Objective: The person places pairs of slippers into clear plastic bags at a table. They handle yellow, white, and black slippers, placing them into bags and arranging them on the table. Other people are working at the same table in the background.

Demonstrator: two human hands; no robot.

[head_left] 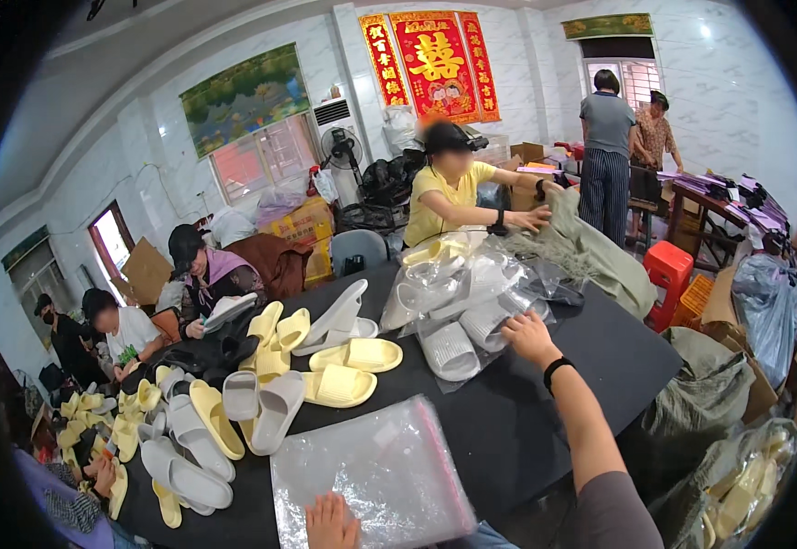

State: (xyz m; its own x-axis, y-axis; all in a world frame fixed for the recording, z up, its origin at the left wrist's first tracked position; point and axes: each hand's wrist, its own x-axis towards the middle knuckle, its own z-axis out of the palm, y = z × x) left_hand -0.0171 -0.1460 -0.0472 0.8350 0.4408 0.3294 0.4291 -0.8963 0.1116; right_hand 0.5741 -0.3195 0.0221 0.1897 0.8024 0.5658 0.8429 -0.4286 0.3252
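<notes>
I watch transparent plastic bags of light-grey ribbed slippers (483, 322), which lie in a heap on the far middle part of the black flat-topped table (526, 430); some pale-yellow slippers (444, 249) show at the back of this heap. The wearer's right hand (530, 337), with a black band on its wrist, touches the nearest bag at its right side, the fingers reaching over it; I cannot tell if they pinch the plastic. The left hand (332, 523) is open and rests, palm down, on a flat stack of clear plastic bags with a pink edge strip (362, 467), at the near edge of the table. To the left of this stack I see many loose grey and yellow slippers (279, 407), some leaning upon others. Across the table, 1 co-worker in a yellow shirt (453, 192) has both hands at a large grey-green woven sack (600, 261). At the left, 1 co-worker with a purple scarf (220, 267) holds a grey slipper (232, 312). Beyond the sack stands a red plastic stool (666, 274).
</notes>
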